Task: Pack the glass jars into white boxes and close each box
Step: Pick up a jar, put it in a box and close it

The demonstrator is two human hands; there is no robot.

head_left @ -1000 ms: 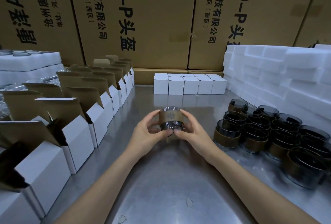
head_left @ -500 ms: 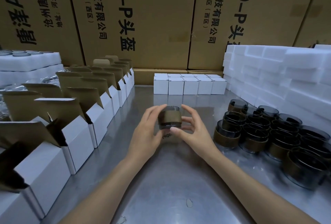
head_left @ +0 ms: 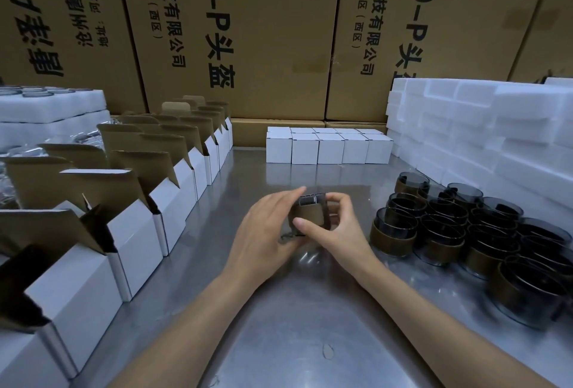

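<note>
Two bare hands meet over the middle of the steel table, both closed around one glass jar with a brown band. The left hand cups the jar from its left side, and the right hand pinches it from the right, thumb across the near face and fingers curled over the top. The jar is held just above the table, tilted; only its band and a strip of its rim show between the hands.

Along the left side runs a row of open white boxes, brown flaps standing up, packed edge to edge from the near corner toward the back. Behind them lie white foam trays holding more glass. At the back centre stands a block of closed white boxes, touching one another. To the right, a cluster of dark jars with brown bands crowds the table, some stacked, close beside the right wrist. Beyond them rises a stack of white foam blocks. Large brown cartons with black print wall off the far edge. The strip of table between the open boxes and the jar cluster carries only the forearms.
</note>
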